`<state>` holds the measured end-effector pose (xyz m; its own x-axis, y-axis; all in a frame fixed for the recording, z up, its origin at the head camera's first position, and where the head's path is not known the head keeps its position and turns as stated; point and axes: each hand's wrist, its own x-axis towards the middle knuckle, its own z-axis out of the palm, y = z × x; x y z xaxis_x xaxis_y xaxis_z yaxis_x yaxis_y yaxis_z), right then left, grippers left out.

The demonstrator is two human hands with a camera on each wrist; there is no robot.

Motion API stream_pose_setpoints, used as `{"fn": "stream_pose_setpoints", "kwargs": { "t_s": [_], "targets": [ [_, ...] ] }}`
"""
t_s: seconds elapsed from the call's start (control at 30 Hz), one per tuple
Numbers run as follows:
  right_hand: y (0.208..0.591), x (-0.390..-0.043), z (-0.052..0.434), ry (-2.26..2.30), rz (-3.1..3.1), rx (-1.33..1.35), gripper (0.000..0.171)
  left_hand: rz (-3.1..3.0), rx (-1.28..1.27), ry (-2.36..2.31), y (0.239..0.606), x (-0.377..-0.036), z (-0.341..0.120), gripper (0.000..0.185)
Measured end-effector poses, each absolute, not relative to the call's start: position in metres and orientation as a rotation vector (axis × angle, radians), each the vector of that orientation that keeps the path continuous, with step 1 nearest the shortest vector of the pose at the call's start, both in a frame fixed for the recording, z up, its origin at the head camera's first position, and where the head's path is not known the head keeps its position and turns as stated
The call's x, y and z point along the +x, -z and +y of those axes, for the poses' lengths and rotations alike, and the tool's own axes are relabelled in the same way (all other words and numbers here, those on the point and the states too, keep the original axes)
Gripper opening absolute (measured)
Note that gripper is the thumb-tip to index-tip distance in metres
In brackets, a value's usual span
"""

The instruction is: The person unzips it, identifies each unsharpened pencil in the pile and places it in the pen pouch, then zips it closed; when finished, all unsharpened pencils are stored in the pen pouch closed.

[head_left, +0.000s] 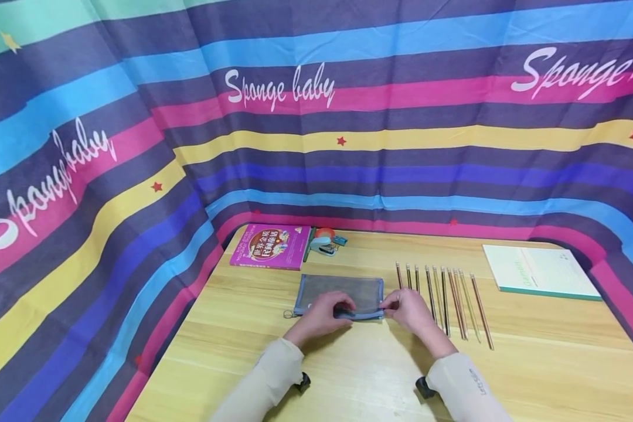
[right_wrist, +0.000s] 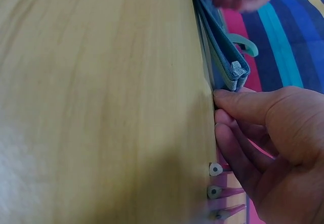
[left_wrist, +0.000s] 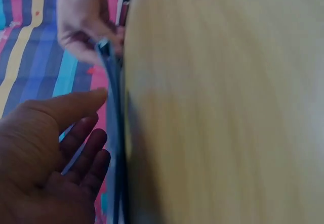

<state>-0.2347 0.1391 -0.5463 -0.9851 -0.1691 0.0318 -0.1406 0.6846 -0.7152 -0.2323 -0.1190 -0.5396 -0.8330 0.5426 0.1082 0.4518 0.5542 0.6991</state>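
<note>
Two sleeved forearms are seen at the bottom centre of the head view, reaching up the frame over a pale wooden table [head_left: 533, 363]. Just beyond them, at centre frame, a flat grey mesh pouch [head_left: 343, 292] with blue trim lies on the table, its zip edge towards the person.

The left hand [head_left: 323, 313] rests on the pouch's near edge, left of centre; in the left wrist view its fingers look loosely spread beside the edge, and a firm grip cannot be confirmed. The right hand [head_left: 408, 309] is at the pouch's lower right corner. In the right wrist view the thumb and fingers [right_wrist: 243, 105] are closed together just under the zip end; whether they actually pinch the fabric cannot be told.

The step in hand is judged to be working the zip: one end steadied, the other handled. The next move would call for a firm pinch on the puller and a straight pull along the edge.

To the right of the pouch, a row of pencils [head_left: 445, 296] lies very close to the right hand, leaving little room there. Bare table is open at lower left and lower right. Farther up, a pink book [head_left: 270, 246], a small stapler [head_left: 324, 241] and a white notebook [head_left: 540, 271] lie near the far edge, before a striped curtain [head_left: 316, 117].
</note>
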Motion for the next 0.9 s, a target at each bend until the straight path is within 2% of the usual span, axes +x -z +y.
{"fn": "stream_pose_setpoints", "kwargs": {
  "t_s": [0.2, 0.7, 0.9],
  "targets": [
    [0.545, -0.236, 0.139, 1.213, 2.859, -0.303, 0.022, 2.689, 0.869, -1.095, 0.544, -0.236, -0.104, 0.028],
    [0.545, -0.236, 0.139, 1.215, 2.851, -0.307, 0.020, 2.641, 0.762, -1.205, 0.545, -0.236, -0.102, 0.018],
    [0.544, -0.236, 0.139, 1.218, 2.838, -0.289, 0.020, 2.625, 0.720, -1.198, 0.545, -0.239, -0.102, 0.023]
  ]
}}
